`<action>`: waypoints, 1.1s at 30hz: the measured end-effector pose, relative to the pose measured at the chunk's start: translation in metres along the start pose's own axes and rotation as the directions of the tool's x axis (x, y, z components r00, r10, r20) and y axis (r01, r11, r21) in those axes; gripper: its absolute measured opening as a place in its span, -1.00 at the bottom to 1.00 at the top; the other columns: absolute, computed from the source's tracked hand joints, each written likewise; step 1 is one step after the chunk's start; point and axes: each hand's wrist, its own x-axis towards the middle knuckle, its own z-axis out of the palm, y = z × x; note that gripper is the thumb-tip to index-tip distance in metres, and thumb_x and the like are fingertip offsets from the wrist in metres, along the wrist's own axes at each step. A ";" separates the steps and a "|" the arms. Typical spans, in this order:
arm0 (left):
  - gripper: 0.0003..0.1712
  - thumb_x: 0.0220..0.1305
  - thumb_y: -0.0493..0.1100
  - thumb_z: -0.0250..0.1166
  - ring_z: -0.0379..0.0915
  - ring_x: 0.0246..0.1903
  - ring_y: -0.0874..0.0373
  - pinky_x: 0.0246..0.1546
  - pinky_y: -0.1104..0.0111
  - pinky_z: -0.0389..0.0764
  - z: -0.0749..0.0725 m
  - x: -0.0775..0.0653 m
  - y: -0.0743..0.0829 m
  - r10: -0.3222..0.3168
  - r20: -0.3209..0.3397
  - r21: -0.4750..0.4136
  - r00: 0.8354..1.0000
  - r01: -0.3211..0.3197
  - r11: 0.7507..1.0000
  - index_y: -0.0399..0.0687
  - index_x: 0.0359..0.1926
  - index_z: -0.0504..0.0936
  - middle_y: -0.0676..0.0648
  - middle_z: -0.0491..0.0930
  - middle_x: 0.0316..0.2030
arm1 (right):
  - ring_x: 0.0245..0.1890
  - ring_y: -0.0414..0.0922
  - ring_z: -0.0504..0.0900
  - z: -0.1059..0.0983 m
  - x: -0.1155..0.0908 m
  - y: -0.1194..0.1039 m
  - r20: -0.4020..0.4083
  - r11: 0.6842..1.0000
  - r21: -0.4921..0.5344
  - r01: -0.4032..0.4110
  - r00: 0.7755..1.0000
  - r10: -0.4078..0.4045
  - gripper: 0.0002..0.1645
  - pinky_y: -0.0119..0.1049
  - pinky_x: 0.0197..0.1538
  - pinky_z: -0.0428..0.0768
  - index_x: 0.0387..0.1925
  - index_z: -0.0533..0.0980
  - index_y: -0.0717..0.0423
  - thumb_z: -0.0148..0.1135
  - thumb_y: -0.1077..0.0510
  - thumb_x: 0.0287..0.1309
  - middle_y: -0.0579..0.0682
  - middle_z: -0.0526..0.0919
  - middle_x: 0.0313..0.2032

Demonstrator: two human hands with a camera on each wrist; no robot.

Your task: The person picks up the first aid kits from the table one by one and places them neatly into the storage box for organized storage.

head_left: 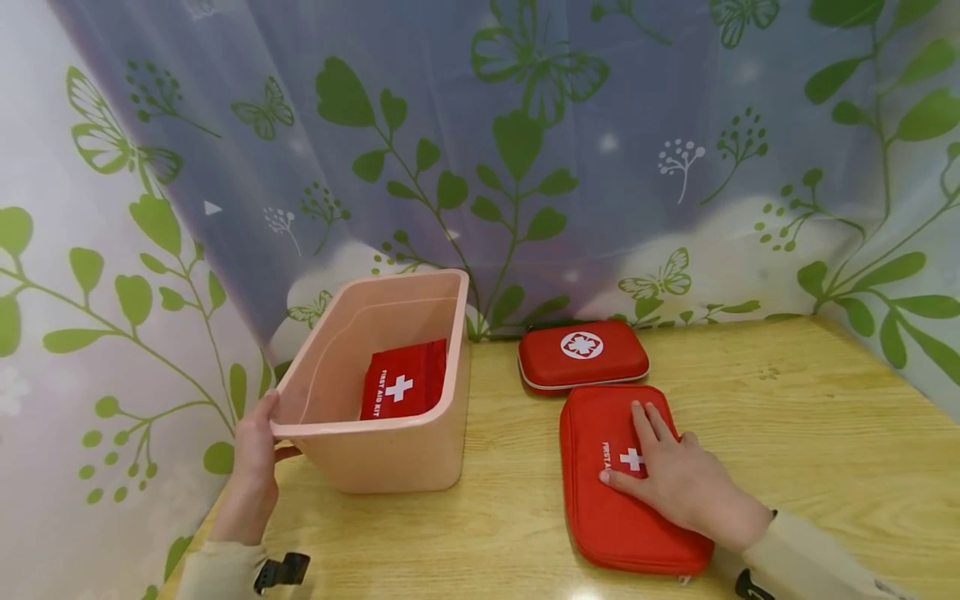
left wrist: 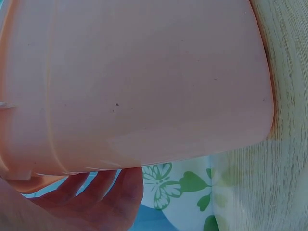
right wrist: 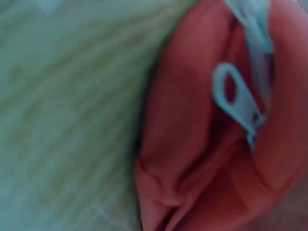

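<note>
While your left hand [head_left: 253, 457] grips the deep pink plastic tub [head_left: 386, 458], your right hand [head_left: 688, 485] rests, spread wide, on the oblong red cloth pouch [head_left: 600, 521], right of the tub, its long side pointing away from you.

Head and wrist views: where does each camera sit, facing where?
Head: on the head, facing forward-down at the peach rectangular plastic bin and red rectangular fabric pouch; left hand and right hand show.
Left wrist: on that wrist, facing the bin's side; left hand partly shows.
Right wrist: on that wrist, facing the pouch's zip pull; no clear hand.
Head and left wrist share bin and left hand.
</note>
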 end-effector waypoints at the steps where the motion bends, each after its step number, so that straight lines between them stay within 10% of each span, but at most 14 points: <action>1: -0.29 0.50 0.21 -0.13 0.48 -0.30 0.35 -0.41 0.34 0.56 0.000 0.000 0.000 0.003 0.001 0.000 1.000 -0.003 1.000 -0.26 0.35 0.31 0.33 0.55 -0.38 | 0.01 0.59 0.38 0.000 0.001 0.001 0.000 1.000 0.023 -0.002 1.000 0.002 0.40 0.33 -0.02 0.46 0.45 -0.03 0.44 0.15 -0.57 0.03 0.47 0.07 0.39; 7: -0.31 0.50 0.21 -0.14 0.49 -0.30 0.34 -0.42 0.36 0.56 0.002 -0.002 0.000 0.006 -0.005 0.000 1.000 -0.006 1.000 -0.24 0.33 0.32 0.34 0.56 -0.39 | 0.05 0.58 0.33 -0.005 0.009 0.012 0.025 0.977 0.205 -0.054 0.998 0.050 0.61 0.31 0.06 0.40 0.46 -0.23 0.47 0.39 -0.50 -0.16 0.52 -0.08 0.41; 16: -0.30 0.50 0.20 -0.15 0.48 -0.31 0.36 -0.41 0.34 0.56 0.001 0.002 -0.002 -0.010 -0.010 -0.010 1.000 0.010 1.000 -0.25 0.36 0.29 0.34 0.54 -0.38 | -0.10 0.05 0.53 -0.008 0.007 0.025 0.049 0.883 0.459 -0.100 0.995 0.087 0.50 -0.05 -0.11 0.54 0.46 -0.21 0.33 0.56 -0.25 -0.16 0.30 0.41 0.10; 23: -0.31 0.50 0.19 -0.13 0.49 -0.33 0.35 -0.43 0.34 0.57 0.000 0.002 -0.001 -0.003 -0.017 -0.019 1.000 0.002 1.000 -0.26 0.33 0.31 0.30 0.54 -0.38 | -0.09 0.09 0.56 -0.005 0.010 0.025 0.080 0.812 0.556 -0.177 0.984 0.160 0.51 -0.01 -0.06 0.58 0.45 -0.28 0.42 0.58 -0.12 -0.12 0.36 0.45 0.08; 33: -0.28 0.50 0.18 -0.14 0.49 -0.33 0.38 -0.42 0.35 0.56 0.000 0.003 -0.002 -0.008 -0.009 -0.015 1.000 0.007 1.000 -0.30 0.37 0.27 0.32 0.53 -0.38 | -0.16 -0.03 0.65 -0.006 0.004 0.020 0.302 0.401 0.849 -0.342 0.939 0.162 -0.03 -0.13 -0.07 0.62 0.37 0.11 0.38 0.44 0.13 0.08 0.13 0.64 -0.07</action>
